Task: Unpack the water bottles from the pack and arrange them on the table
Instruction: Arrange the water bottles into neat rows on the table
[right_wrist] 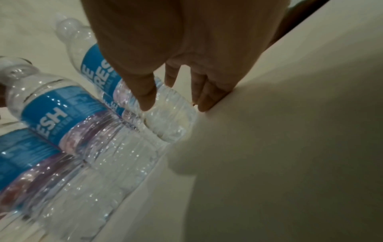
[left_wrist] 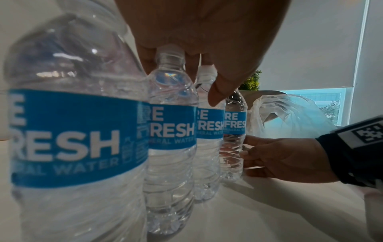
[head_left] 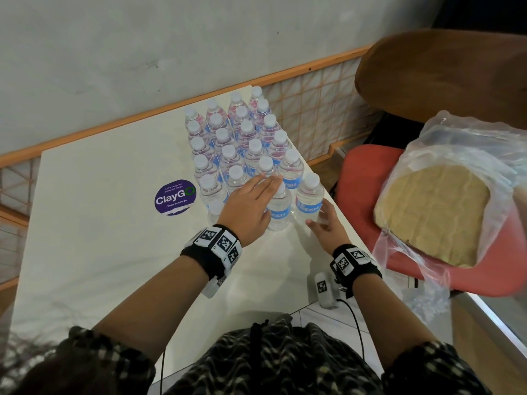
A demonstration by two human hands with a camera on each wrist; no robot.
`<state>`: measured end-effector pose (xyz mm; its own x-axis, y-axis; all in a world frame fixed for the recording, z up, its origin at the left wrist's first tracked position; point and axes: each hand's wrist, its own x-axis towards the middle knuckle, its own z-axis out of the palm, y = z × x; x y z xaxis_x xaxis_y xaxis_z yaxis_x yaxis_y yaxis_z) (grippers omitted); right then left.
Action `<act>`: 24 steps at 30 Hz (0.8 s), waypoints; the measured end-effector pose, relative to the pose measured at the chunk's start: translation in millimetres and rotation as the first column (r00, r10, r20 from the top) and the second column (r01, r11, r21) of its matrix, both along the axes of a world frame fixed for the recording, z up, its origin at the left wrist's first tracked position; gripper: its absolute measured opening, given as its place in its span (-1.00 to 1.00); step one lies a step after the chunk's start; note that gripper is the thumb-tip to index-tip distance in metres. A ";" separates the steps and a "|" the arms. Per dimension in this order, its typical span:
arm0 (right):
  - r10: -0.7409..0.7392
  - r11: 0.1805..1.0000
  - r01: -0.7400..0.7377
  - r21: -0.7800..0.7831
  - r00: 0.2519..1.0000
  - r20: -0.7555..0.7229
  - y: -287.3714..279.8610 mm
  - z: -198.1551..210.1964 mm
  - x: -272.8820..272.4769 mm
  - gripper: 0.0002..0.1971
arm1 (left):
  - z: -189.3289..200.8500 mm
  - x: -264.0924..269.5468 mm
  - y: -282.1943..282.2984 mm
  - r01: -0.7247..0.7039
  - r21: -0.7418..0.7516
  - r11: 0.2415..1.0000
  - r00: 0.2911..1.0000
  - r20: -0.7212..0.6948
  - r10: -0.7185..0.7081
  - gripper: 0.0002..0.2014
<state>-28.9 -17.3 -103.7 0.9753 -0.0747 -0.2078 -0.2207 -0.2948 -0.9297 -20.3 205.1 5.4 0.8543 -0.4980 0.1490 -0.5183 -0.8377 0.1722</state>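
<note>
Water bottles point(head_left: 242, 143) stand upright in rows on the white table point(head_left: 99, 252), near its far right corner. Left hand point(head_left: 248, 203), fingers straight, lies across the caps of the nearest row. Right hand point(head_left: 328, 223), fingers extended and holding nothing, rests beside the end bottle point(head_left: 309, 201) at the table's right edge. Purple sticker point(head_left: 175, 197) lies left of the rows. The emptied plastic wrap point(head_left: 456, 189), with its cardboard base, lies on a red chair point(head_left: 359, 166).

Item count on white tabletop point(head_left: 99, 223)
Clear plastic water bottles with blue labels point(head_left: 309, 201): 24, four by six. Round purple sticker point(head_left: 175, 197): 1.
</note>
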 end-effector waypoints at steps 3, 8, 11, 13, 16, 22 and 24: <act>-0.010 0.999 0.010 -0.032 1.000 0.016 4.0 1.4 4.2 -0.37 | 0.0 0.3 -0.1 0.000 0.000 1.000 1.000 0.003 0.000 -0.30; -0.093 0.991 0.091 -0.103 0.996 -0.014 9.9 -2.6 8.3 -0.32 | 0.0 0.1 -1.2 0.000 0.003 1.000 1.000 0.019 0.000 -0.30; -0.088 0.987 0.084 -0.138 0.996 -0.025 13.2 -5.2 9.9 -0.30 | 0.3 -0.4 -1.7 -0.006 0.000 1.000 1.000 0.023 0.006 -0.30; -0.086 0.986 0.080 -0.145 0.996 -0.031 13.4 -4.5 10.2 -0.31 | 0.5 -0.6 -1.6 -0.008 -0.003 1.000 1.000 0.030 0.008 -0.31; -0.077 0.985 0.069 -0.159 0.996 -0.044 12.7 -1.3 11.9 -0.31 | 0.9 -1.4 -2.3 -0.011 -0.005 1.000 0.999 0.035 0.011 -0.31; -0.060 0.985 0.052 -0.164 0.997 -0.043 14.4 2.4 17.6 -0.34 | 1.5 -0.7 -3.4 -0.055 -0.041 0.998 0.998 -0.026 0.054 -0.33; -0.054 0.986 0.046 -0.161 0.997 -0.048 14.0 2.7 17.2 -0.33 | 2.8 -0.1 -5.3 -0.091 -0.088 0.992 0.995 -0.042 0.087 -0.37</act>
<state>-11.7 -3.3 -101.0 0.9577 -0.1595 -0.2396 -0.2857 -0.4262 -0.8583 -20.4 199.8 8.2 0.9004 -0.4059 0.1565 -0.4343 -0.8604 0.2666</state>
